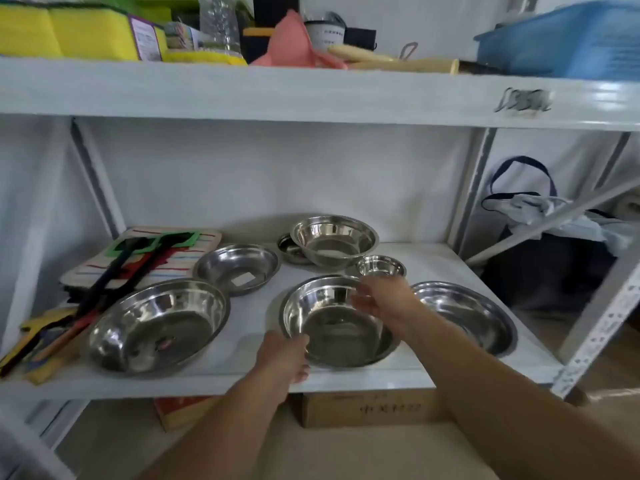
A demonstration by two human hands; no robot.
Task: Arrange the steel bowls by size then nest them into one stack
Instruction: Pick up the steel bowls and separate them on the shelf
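L fingers: left hand [284, 355] curled over near-left rim of centre bowl [337, 322], thumb on top of the rim, other fingers tucked under it; closed grip on it.
R fingers: right hand [381, 299] blurred, fingers bent round far-right rim of same bowl; looks like a grip, can't tell how tight.
Held bowl: mid-size steel, near-centre of lower shelf [242, 379], upright; can't tell if lifted or resting.
Small bowl: smallest bowl [381, 266] just beyond R hand, upright, by itself.
Right bowl: wide shallow bowl [465, 315] right of held one, partly hidden by R forearm.
Left bowl: big bowl [157, 323] near-left, well apart from held bowl, near shelf's front edge.
Mid-left bowl: medium bowl [237, 268] farther back, white sticker inside.
Far bowl: deep bowl [334, 239] at the back, a darker small dish [289, 249] touching its left side, partly behind it.
Stack status: bowls all spread out, none nested.
Left clutter: striped cloth [166, 251] w/ black-handled tools [117, 271] lying across it.
Top shelf: yellow sponges [69, 32], pink item [291, 43], blue bin [568, 39].
Below: cardboard box [374, 408] on floor.
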